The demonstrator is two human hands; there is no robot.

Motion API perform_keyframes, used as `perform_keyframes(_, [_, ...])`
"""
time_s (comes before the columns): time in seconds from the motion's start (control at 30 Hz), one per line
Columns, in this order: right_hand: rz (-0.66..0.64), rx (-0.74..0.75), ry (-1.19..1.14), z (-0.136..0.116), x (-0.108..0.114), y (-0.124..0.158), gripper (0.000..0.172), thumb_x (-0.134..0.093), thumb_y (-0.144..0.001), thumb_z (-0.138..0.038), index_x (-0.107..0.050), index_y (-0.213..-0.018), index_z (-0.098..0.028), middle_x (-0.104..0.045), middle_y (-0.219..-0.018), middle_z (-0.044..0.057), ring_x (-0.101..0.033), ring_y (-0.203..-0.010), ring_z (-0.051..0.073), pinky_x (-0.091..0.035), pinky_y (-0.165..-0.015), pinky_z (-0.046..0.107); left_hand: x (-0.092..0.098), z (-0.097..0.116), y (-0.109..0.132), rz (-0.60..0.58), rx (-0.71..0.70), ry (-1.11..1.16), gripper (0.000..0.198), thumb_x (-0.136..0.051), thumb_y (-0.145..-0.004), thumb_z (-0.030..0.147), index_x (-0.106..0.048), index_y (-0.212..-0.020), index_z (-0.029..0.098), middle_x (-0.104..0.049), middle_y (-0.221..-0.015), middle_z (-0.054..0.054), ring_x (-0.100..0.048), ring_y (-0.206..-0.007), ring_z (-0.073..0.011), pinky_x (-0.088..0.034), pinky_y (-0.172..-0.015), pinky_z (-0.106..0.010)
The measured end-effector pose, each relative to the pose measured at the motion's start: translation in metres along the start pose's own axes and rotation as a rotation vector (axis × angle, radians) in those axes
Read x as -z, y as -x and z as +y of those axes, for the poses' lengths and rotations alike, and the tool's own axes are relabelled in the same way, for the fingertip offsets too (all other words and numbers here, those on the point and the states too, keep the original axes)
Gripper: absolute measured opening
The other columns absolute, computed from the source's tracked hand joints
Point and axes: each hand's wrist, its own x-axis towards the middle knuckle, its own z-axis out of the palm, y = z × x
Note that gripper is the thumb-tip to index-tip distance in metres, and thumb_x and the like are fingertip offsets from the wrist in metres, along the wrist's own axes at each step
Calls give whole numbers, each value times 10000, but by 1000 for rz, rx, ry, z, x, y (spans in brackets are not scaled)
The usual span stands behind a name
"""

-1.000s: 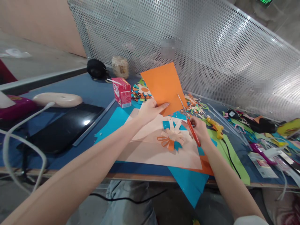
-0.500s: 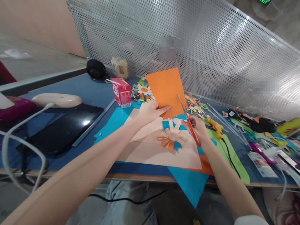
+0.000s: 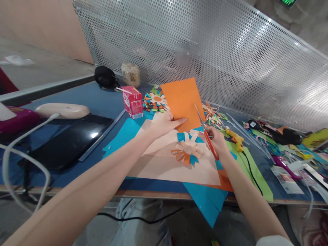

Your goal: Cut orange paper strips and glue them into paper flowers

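My left hand (image 3: 165, 123) pinches the lower left edge of an orange sheet of paper (image 3: 181, 99), thumb on its front, and the sheet stands tilted up. In my right hand (image 3: 214, 137) is a pair of scissors (image 3: 210, 145) with red handles, the blades pointing up beside the sheet's right part. Whether the blades touch the paper I cannot tell. Below both hands a paper flower (image 3: 188, 150) with peach, orange and blue strips lies on peach paper (image 3: 164, 169).
A pink drink carton (image 3: 133, 102) stands left of the sheet, near a finished-looking paper flower (image 3: 157, 99). A yellow glue gun (image 3: 236, 139) lies on green paper (image 3: 256, 171) at right. Paper scraps (image 3: 215, 115) lie behind, before a perforated metal panel (image 3: 153, 41). A black tablet-like device (image 3: 69, 143) is at left.
The orange sheet has sunk slightly, its top edge lower than before. Both hands keep their hold, and the scissors have barely moved.
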Motion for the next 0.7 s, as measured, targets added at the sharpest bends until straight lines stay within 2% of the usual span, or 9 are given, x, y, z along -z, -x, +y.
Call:
perform_keyframes(0.1, [1,4,-2,0,1,0,407,-578,-655,-563,-369,-607,-216,-410,-559,-33,-375,-472,99,-281,-457,237,-1,1,1,-63,-19,-39,342,-664,-667,397,-674,-922,170,-684,-1020,-48,-619,-956,-222,-503,-819,-328])
perform_keyframes(0.23, [2,-1,-3,1,0,1,407,-577,-658,-562,-367,-610,-218,-420,-559,-31,-382,-469,101,-285,-457,238,-1,-1,1,-87,-15,-24,356,-654,-674,412,-669,-937,173,-679,-1036,-49,-618,-962,-222,-507,-814,-323])
perform_keyframes(0.53, [39,12,37,1,-1,0,397,-563,-664,-567,-391,-597,-216,-420,-506,-36,-401,-467,110,-294,-471,239,-2,-4,1,-99,0,-5,387,-644,-671,443,-664,-943,168,-678,-1028,-54,-618,-947,-215,-510,-805,-330])
perform_keyframes(0.7, [77,32,54,-2,-1,1,426,-559,-656,-589,-381,-572,-211,-421,-523,-30,-370,-484,99,-295,-476,239,-2,0,3,-83,1,-49,324,-633,-693,402,-672,-924,178,-688,-1000,-47,-632,-905,-209,-519,-775,-322])
